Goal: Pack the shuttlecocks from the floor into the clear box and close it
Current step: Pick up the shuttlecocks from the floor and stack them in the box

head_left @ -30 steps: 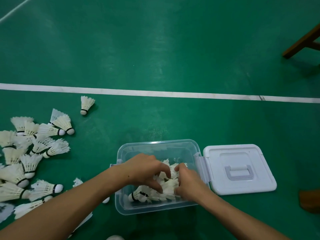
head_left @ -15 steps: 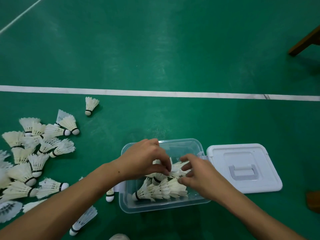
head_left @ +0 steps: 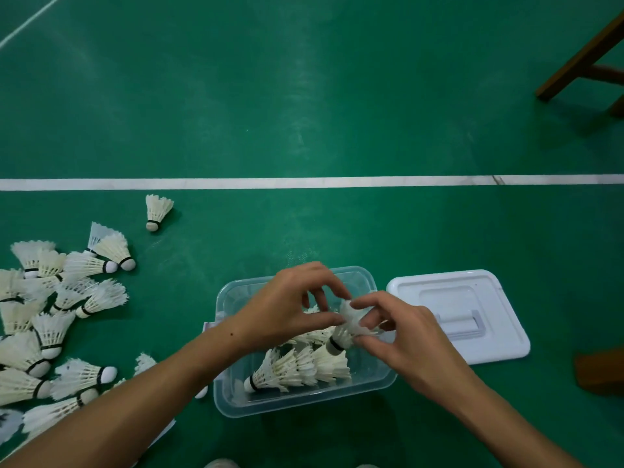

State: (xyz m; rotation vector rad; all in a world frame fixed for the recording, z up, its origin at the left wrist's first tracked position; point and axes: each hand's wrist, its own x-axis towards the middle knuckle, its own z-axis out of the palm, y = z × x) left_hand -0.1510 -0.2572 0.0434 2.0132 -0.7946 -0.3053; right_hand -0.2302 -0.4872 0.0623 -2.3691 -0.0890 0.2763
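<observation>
Both hands meet over the clear box, which sits open on the green court floor. The left hand has its thumb and fingertips curled in and closed on the feather skirt of a white shuttlecock, while the right hand pinches the same shuttlecock from the other side between thumb and forefinger, its other fingers loosely bent. That shuttlecock is held above the box's right half, its cork end with a black band pointing down and left. Inside the box lies a nested row of shuttlecocks on its side — cork end toward the box's near left corner, feathers fanning right. The white lid lies flat on the floor just right of the box, touching or almost touching its right edge, handle recess facing up. To the left, a pile of loose shuttlecocks is spread over the floor, well apart from the box's far side but reaching near the left forearm; a single shuttlecock lies apart from the pile, just below the white court line. A wooden furniture leg stands at the upper right.
</observation>
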